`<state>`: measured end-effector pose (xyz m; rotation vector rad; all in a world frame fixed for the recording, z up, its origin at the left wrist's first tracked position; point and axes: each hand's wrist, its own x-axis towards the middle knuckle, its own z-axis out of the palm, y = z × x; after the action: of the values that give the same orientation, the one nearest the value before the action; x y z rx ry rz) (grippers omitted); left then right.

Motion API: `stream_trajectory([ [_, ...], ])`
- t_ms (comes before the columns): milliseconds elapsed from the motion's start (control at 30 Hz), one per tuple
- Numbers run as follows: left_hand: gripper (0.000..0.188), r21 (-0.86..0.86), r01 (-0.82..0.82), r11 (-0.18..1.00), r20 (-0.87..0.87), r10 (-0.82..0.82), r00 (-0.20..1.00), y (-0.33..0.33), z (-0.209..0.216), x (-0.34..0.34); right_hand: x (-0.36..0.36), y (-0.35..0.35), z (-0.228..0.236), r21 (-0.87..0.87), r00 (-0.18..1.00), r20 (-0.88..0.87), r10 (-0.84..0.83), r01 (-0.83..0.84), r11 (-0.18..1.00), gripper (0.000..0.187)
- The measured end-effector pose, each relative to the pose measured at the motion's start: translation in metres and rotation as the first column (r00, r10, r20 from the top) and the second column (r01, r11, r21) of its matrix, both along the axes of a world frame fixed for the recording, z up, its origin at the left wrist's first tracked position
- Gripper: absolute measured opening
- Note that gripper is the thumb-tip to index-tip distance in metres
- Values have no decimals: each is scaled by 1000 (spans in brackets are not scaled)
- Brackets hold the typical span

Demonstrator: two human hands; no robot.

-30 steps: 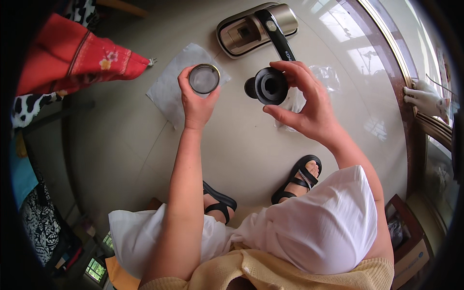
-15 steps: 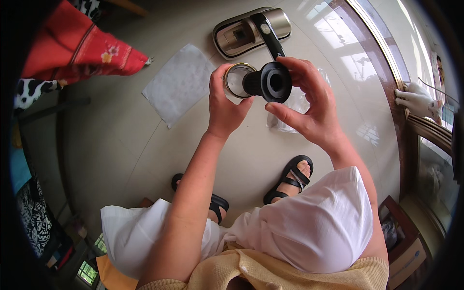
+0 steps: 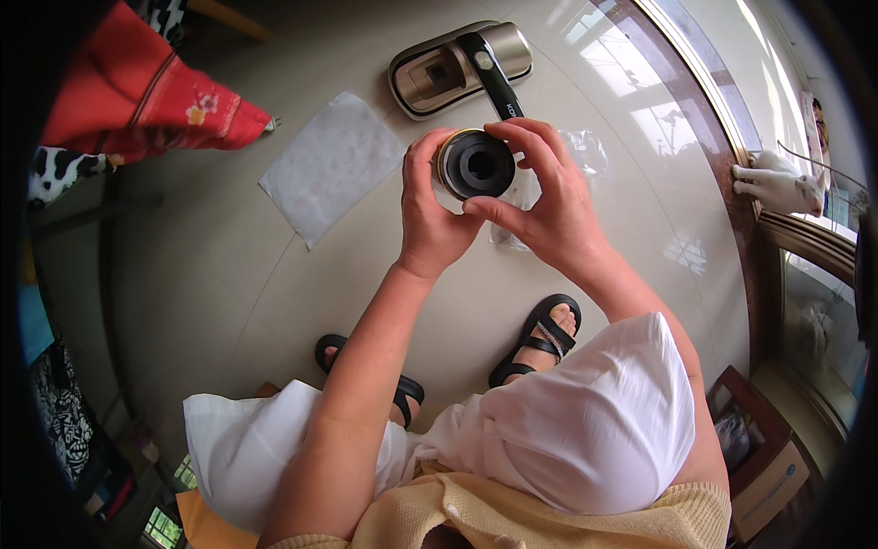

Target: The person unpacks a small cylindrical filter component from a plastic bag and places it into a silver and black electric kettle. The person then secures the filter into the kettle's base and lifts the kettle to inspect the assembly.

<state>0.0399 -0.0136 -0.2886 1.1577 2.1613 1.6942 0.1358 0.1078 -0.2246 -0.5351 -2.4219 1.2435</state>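
Observation:
My left hand (image 3: 428,222) wraps round a clear cup with a gold rim (image 3: 440,170), most of it hidden by the fingers and by the part over it. Set over the cup's open end is a black round filter piece (image 3: 479,165) with a wide flange and a hole in its middle. The fingers and thumb of my right hand (image 3: 556,210) close on that flange from the right. How deep the filter sits in the cup cannot be seen. Beyond my hands lies a gold and black handheld vacuum cleaner (image 3: 423,84) on the floor.
A pale sheet (image 3: 331,165) lies on the tiled floor to the left of my hands. A clear plastic bag (image 3: 585,151) is behind my right hand. Red cloth (image 3: 187,101) hangs at the upper left. A white cat (image 3: 782,188) is by the door frame at right.
My right hand has moved left with the black filter, bringing it from beside the cup to over its open end. The left hand still holds the cup.

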Motion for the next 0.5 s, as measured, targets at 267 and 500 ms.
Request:
stream_trajectory([
  [267, 75, 54, -4, 999, 106, -2, 994, 3, 4, 4, 2, -6, -11, -157, 995, -98, -12, -4, 988, 67],
  [500, 70, 90, 46, 995, 206, -64, 976, 0, 10, -3, 4, -1, -6, -765, 998, 18, -57, 50, 643, 61],
])
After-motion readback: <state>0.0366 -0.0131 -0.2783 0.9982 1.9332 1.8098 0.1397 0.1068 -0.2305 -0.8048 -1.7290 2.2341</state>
